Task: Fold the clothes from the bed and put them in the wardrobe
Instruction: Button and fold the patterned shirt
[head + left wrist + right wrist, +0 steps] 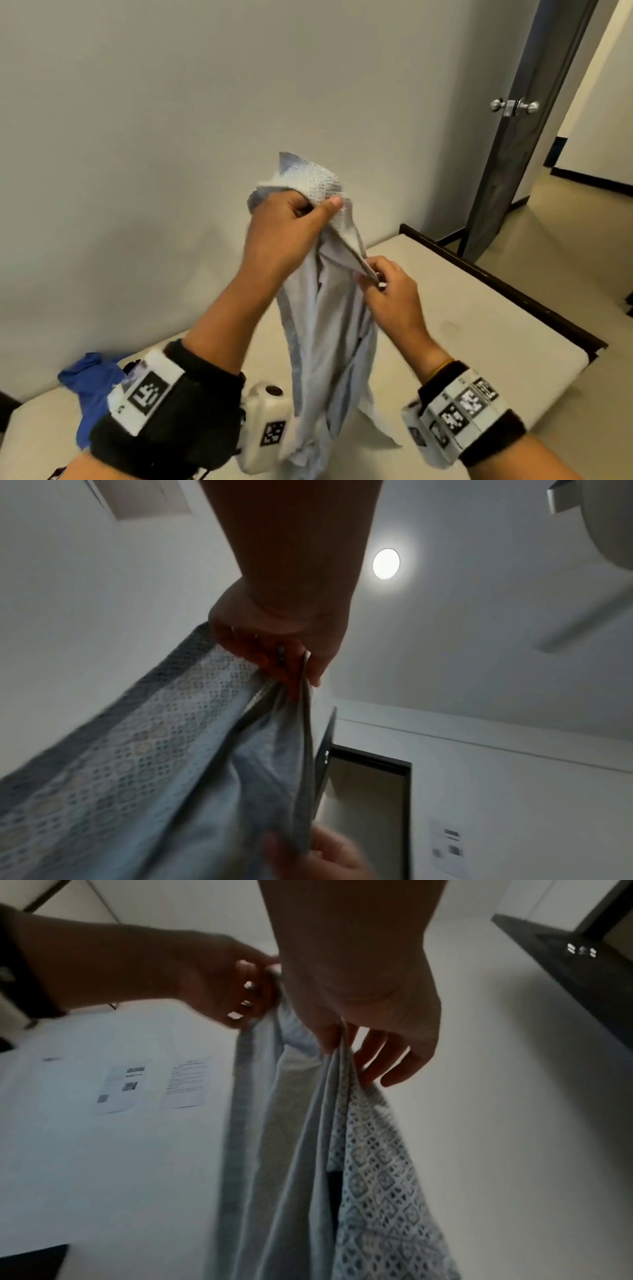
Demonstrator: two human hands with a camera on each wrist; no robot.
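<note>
A pale blue-grey patterned shirt (325,325) hangs in the air above the bed (462,308). My left hand (291,226) grips its bunched top, thumb pressed on the patterned cloth. Lower and to the right, my right hand (383,284) pinches an edge of the same shirt. In the left wrist view the left hand (284,653) holds the shirt (154,764) from above. In the right wrist view the right hand (359,1042) pinches the shirt's (308,1150) edge, its outer fingers loose, while the left hand (240,988) grips the cloth beside it.
A crumpled blue garment (92,383) lies on the bed at the lower left, by the wall. The bed's dark wooden frame (513,291) runs along its right side. A grey door (513,137) with a metal knob stands open at the right, a hallway beyond.
</note>
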